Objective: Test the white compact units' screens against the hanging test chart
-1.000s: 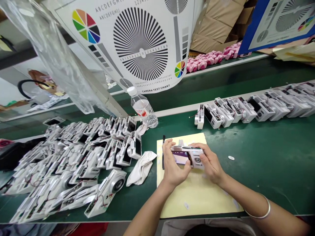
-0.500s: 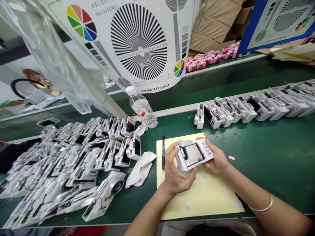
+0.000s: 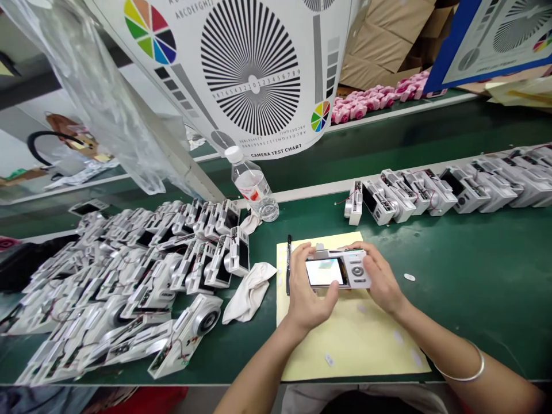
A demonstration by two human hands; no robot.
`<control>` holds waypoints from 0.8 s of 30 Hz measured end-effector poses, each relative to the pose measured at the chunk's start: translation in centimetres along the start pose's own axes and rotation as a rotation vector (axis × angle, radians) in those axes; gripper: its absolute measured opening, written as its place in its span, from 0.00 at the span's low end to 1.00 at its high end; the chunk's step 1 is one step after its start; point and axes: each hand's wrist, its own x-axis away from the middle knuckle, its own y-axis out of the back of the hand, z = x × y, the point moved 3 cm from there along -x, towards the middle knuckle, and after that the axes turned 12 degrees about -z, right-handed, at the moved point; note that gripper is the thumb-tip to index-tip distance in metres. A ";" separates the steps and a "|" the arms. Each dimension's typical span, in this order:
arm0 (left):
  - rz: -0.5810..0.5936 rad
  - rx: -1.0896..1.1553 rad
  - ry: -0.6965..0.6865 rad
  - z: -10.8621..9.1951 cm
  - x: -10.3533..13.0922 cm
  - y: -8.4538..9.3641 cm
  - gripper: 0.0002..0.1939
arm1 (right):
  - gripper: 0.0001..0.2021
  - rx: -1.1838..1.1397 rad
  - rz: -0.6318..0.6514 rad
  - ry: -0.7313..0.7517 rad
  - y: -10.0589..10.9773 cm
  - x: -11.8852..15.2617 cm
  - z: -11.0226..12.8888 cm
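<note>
So the slim white-and-silver plastic camera point(image 3: 338, 271) is held right between both hands, up over the pale yellow rectangular sheet point(image 3: 345, 356) on the dark green table point(image 3: 457, 270). Neither hand is really nearer, since both are clamped on it: its left end is gripped by the left hand point(image 3: 307, 299), with the thumb laid by the bottom edge of the lit screen, and its button end is pinched by the right hand point(image 3: 382, 282). The long axis is kept running side to side, pretty much level, with the screen turned back toward the wearer.

The slim black pen point(image 3: 288, 256) can be seen just left of the left hand, and the crumpled white cloth point(image 3: 248, 293) is left farther out on that side.

Compared with half a second ago, the camera has been levelled out (its button end was tipped up then) and its screen is seen at a flatter angle. A bright white picture with a coloured patch is shown now, where a duller one with a dark blotch was displayed.
</note>
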 end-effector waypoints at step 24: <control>-0.050 -0.096 0.063 0.3 -0.2 -0.7 0.25 | 0.13 0.457 0.046 0.586 -0.7 1.1 0.8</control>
